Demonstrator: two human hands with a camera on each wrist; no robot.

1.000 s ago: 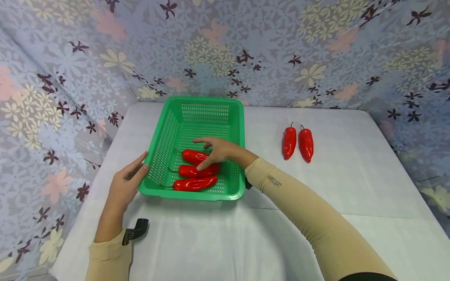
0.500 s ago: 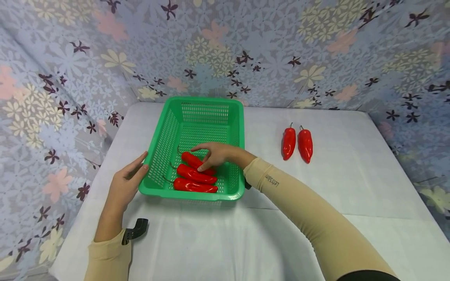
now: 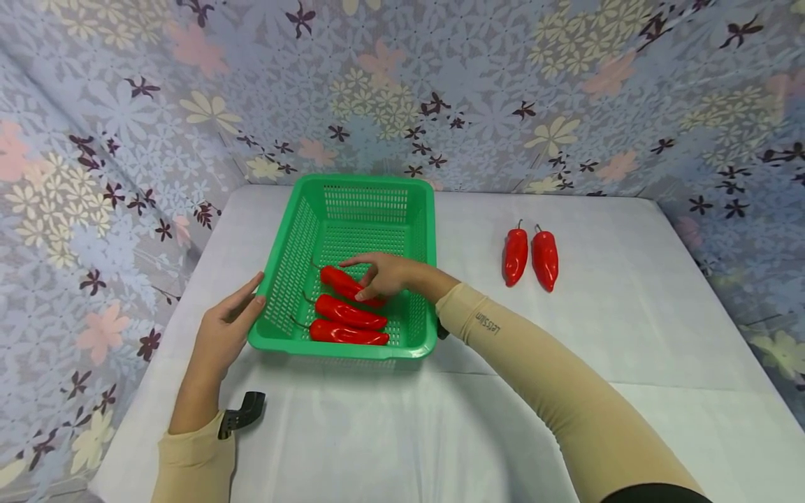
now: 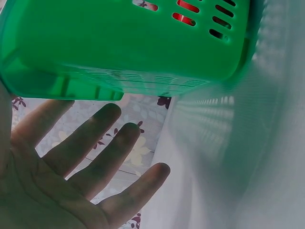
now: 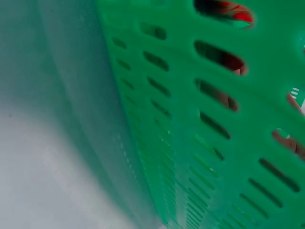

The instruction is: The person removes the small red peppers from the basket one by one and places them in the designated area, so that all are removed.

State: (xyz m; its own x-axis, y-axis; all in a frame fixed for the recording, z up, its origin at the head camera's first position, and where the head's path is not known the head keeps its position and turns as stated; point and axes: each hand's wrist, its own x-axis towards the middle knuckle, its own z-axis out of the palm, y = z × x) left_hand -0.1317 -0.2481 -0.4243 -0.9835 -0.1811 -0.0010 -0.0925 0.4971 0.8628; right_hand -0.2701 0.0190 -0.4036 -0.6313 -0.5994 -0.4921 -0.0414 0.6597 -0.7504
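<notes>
A: What's the right hand [image 3: 385, 274] doing in the head view?
B: It reaches into the green basket [image 3: 342, 349], about mid-frame, and pinches the uppermost pepper [image 3: 339, 281]. The thumb lies along the pepper's lower side, a bent finger sits at its upper side, and the index finger points left along the upper edge. The stem end sticks out left of the grip; the other end runs under the hand to the right.
A: And the others?
B: The middle pepper [image 3: 350, 311] and the lowest pepper [image 3: 349, 333] lie just below, outside the grip. A fourth pepper [image 3: 516, 258] and a fifth pepper [image 3: 545, 260] lie side by side on the white table [image 3: 604, 321], right of centre.
A: The left hand [image 3: 228, 323]?
B: Left of centre, thumb and index fingertip against the basket's rim, relaxed.
A: Left wrist view?
B: The basket fills the top, with red behind slots at upper right. The hand is lower left, fingers straight and spread.
A: Right wrist view?
B: Slotted basket wall, red at upper right, skin at the right edge. I can't tell the grip there.
</notes>
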